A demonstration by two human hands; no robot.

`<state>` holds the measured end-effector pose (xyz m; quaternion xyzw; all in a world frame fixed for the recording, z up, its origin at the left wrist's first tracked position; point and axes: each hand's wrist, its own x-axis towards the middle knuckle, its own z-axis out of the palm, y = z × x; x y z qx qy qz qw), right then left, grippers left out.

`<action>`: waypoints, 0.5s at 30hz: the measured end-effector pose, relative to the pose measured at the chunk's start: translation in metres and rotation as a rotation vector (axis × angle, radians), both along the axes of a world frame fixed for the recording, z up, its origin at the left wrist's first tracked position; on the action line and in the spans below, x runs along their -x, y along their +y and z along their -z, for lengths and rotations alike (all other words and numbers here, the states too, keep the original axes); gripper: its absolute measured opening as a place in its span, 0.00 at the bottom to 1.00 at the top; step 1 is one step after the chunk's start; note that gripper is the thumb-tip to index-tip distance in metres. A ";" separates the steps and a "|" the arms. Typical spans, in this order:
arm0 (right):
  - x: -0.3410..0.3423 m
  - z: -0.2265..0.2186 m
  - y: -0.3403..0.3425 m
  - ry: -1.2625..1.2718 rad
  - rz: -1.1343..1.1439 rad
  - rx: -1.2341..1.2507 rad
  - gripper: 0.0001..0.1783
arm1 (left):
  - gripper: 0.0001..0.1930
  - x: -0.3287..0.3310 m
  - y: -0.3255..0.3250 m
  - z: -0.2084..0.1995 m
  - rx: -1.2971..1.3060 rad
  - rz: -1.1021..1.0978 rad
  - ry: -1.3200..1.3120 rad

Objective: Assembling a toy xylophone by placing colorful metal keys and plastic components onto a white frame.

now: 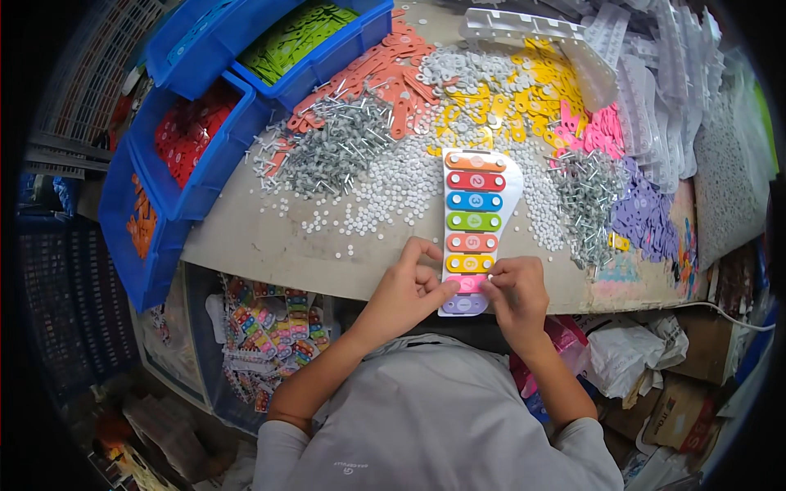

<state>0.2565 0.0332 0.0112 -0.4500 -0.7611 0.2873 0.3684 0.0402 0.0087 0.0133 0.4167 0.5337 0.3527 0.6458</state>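
Observation:
A white toy xylophone [509, 184] lies on the worktable in front of me, with a column of coloured bars. Most bars bear a white round cap at each end. My left hand [412, 286] grips its left edge, fingers curled and thumb pressing the left end of the pink bar [467, 284]. Over that bar's right end, my right hand [517, 296] is closed in a pinch on what looks like a small white cap [490, 278], partly hidden by the fingertips. The purple bar [465, 304] sits lowest, near the table's front edge.
Loose white caps [385, 196] and two heaps of metal pins [340, 143] surround the toy. Yellow bars [544, 78] and purple bars [647, 213] lie beyond. Blue bins [184, 209] stand left, clear plastic pieces [647, 106] at back right. Below left is a container of colourful pieces [270, 327].

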 end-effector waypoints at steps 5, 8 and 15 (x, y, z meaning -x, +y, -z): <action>-0.002 -0.013 0.003 -0.234 -0.164 -0.261 0.14 | 0.29 0.001 0.004 0.002 0.048 0.095 0.120; -0.002 -0.008 -0.008 0.060 0.077 0.281 0.13 | 0.31 0.002 0.006 0.006 0.071 0.135 0.044; -0.012 -0.019 0.022 0.174 -0.019 1.122 0.12 | 0.30 0.009 0.023 -0.003 0.088 0.260 -0.039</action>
